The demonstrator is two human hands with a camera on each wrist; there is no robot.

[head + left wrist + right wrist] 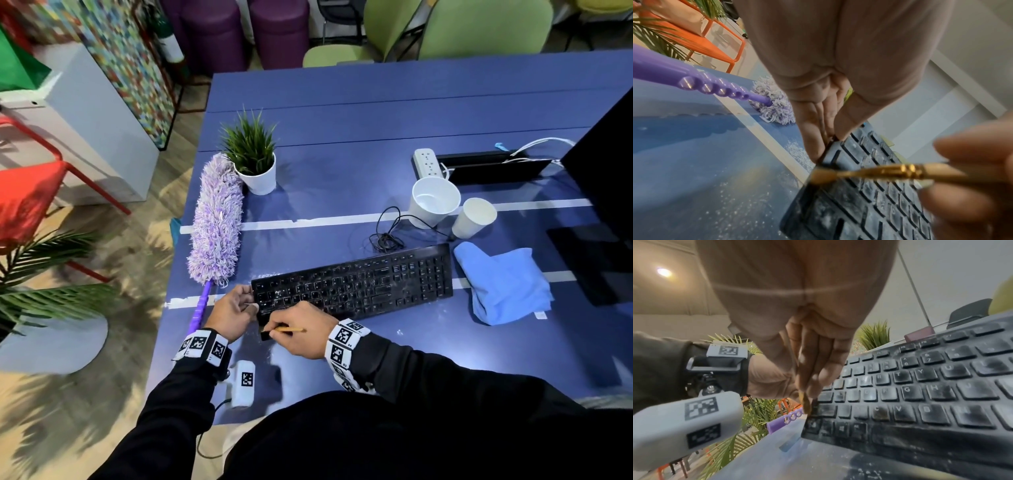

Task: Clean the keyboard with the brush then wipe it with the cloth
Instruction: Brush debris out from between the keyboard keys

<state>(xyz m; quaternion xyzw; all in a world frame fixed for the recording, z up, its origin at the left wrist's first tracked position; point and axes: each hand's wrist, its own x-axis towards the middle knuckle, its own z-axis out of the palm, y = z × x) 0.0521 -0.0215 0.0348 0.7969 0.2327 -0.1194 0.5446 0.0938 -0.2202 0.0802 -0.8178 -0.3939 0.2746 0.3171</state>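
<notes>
A black keyboard (352, 281) dusted with white powder lies on the blue table (376, 113). My left hand (249, 302) grips its left end, thumb on the top edge and fingers along the side (816, 134). My right hand (274, 329) pinches a small brush (291, 330) with a wooden handle and gold ferrule (890, 172). Its dark bristles sit at the keyboard's near left corner (807, 405). A light blue cloth (503, 281) lies crumpled just right of the keyboard, apart from both hands.
A purple fluffy duster (215, 219) lies left of the keyboard beside a potted plant (255, 161). Two white cups (433, 202), a coiled cable (387, 233), a power strip (428, 162) and a dark monitor (603, 164) stand behind and right. White dust speckles the table by the corner.
</notes>
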